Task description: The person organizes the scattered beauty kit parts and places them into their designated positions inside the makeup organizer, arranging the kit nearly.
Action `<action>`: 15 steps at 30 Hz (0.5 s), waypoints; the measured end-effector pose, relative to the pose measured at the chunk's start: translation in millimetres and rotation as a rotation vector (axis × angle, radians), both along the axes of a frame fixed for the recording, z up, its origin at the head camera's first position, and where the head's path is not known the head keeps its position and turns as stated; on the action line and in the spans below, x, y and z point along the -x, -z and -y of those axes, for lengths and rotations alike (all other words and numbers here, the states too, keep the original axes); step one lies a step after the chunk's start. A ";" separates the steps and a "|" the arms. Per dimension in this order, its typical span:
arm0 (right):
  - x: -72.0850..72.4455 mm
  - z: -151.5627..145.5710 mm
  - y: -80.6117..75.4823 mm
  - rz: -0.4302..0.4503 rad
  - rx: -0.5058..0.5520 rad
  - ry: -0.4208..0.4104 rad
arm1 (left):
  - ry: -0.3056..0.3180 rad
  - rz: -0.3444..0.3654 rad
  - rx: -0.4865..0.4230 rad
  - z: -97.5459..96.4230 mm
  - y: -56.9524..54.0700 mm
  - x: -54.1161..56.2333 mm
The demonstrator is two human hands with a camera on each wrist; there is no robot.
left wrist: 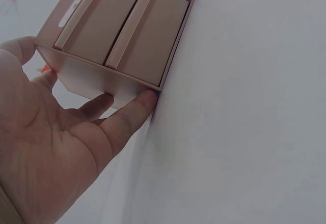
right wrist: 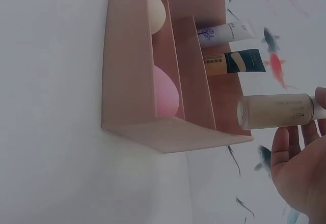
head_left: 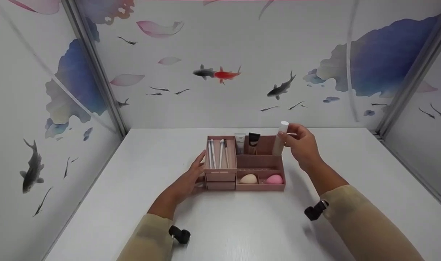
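A pink makeup organizer [head_left: 220,176] stands on the white table. My left hand [head_left: 186,181] touches its left side, fingers fairly straight; in the left wrist view the fingertips [left wrist: 147,98] rest on the side wall beside two drawers [left wrist: 147,35]. My right hand [head_left: 302,145] pinches a foundation bottle [right wrist: 277,111] with a white cap [head_left: 284,124] near its top. The bottle is upright at the back right compartment, its base near the rim. In that back row stand a white tube [head_left: 240,143] and a black-capped tube [head_left: 254,139].
Slim pens or brushes [head_left: 221,154] lie in the organizer's left top tray. A beige makeup sponge [head_left: 248,178] and a pink makeup sponge [head_left: 274,179] sit in the front compartments. Behind the table [head_left: 242,224] rises a wall [head_left: 234,101] painted with fish.
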State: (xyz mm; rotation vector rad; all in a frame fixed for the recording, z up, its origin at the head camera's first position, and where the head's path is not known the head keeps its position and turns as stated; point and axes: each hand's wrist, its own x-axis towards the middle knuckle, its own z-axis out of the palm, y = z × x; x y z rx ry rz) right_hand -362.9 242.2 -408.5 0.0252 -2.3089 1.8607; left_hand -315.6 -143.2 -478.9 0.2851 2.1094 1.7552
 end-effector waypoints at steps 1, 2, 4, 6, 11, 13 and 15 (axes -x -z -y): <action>1.7 1.7 -0.1 -0.010 -0.001 -0.002 | 0.001 0.001 -0.004 -0.1 -0.3 -0.3; 3.5 3.3 0.1 -0.019 -0.002 -0.004 | 0.002 0.001 -0.008 -0.2 -0.5 -0.7; 7.0 6.3 0.2 -0.035 -0.004 -0.002 | 0.006 0.002 -0.015 -0.1 -0.7 -1.3; 10.6 8.8 0.7 -0.047 0.000 -0.005 | 0.010 0.003 -0.021 0.1 -0.6 -1.7; 19.6 13.0 1.1 -0.047 0.010 -0.010 | 0.011 -0.004 -0.018 0.4 -0.1 -0.6; 23.0 13.8 1.4 -0.041 0.016 -0.012 | 0.011 -0.007 -0.012 0.3 0.0 -0.3; 26.0 14.3 2.2 -0.036 0.019 -0.015 | 0.009 -0.010 -0.006 0.1 0.2 -0.2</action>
